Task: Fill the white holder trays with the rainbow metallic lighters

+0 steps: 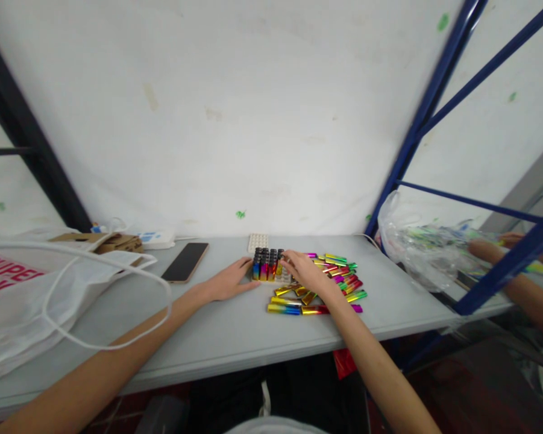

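Observation:
A block of upright, shiny lighters (264,268) with black tops stands in a pale tray with holes (284,278), in the middle of the table. My left hand (230,280) lies against the block's left side, thumb and fingers apart, steadying nothing between them. At the right end of the block, my right hand (302,269) has its fingers bent together around the black top of a lighter, which they partly hide. Beside and under the right wrist, many loose metallic tubes or lighters (284,309) in yellow, red, green, blue and purple lie in a spread pile.
Another pale holed tray (258,242) lies behind the block. To the left are a phone (186,262), a cardboard box (120,242), a white bag (22,301) and a white cable (103,347). A blue metal frame (407,154) and clear plastic bag (418,259) border the right; a co-worker's arm (524,295) shows beyond.

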The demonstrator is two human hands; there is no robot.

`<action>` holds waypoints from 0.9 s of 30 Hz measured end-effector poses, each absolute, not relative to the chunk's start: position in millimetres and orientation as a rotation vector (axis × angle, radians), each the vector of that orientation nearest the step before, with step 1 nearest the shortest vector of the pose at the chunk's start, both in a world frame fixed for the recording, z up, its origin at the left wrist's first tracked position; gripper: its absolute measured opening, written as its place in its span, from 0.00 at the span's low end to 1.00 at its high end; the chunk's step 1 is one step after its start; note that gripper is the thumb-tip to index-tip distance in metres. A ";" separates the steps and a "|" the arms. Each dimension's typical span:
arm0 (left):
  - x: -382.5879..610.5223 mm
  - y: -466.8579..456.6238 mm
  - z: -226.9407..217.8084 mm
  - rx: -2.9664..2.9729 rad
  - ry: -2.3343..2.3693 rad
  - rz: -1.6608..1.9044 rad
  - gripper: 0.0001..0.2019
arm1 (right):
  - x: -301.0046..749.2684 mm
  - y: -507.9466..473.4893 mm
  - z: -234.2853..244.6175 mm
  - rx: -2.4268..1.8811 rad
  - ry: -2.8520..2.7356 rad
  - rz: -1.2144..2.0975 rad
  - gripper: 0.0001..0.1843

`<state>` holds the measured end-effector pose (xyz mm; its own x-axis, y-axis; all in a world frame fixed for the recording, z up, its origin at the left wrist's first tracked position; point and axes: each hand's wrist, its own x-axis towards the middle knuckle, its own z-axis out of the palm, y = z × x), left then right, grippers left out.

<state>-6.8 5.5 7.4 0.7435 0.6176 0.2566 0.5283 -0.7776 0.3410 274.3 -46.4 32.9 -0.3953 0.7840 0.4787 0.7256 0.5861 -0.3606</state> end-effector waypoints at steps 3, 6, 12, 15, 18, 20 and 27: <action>-6.3 6.0 7.1 2.688 0.912 0.500 0.34 | 272.7 -48.2 36.5 -1.213 -2.198 0.138 0.11; -5.5 6.0 7.4 2.680 0.907 0.484 0.34 | 272.3 -50.0 40.1 -1.260 -2.221 0.099 0.11; -5.7 6.4 7.4 2.678 0.895 0.489 0.34 | 270.5 -50.1 39.7 -1.440 -2.238 0.023 0.12; -5.9 7.5 6.3 2.689 0.894 0.489 0.34 | 271.0 -50.1 35.6 -1.547 -2.236 0.017 0.15; -6.0 8.6 5.0 2.688 0.916 0.485 0.35 | 284.5 -46.6 35.9 -1.417 -2.231 0.076 0.16; -6.2 9.1 4.0 2.688 0.934 0.487 0.35 | 303.7 -39.0 40.3 -1.386 -2.164 0.044 0.15; -8.2 8.3 1.9 2.676 0.969 0.493 0.37 | 365.1 11.1 47.5 -1.734 -2.203 0.095 0.13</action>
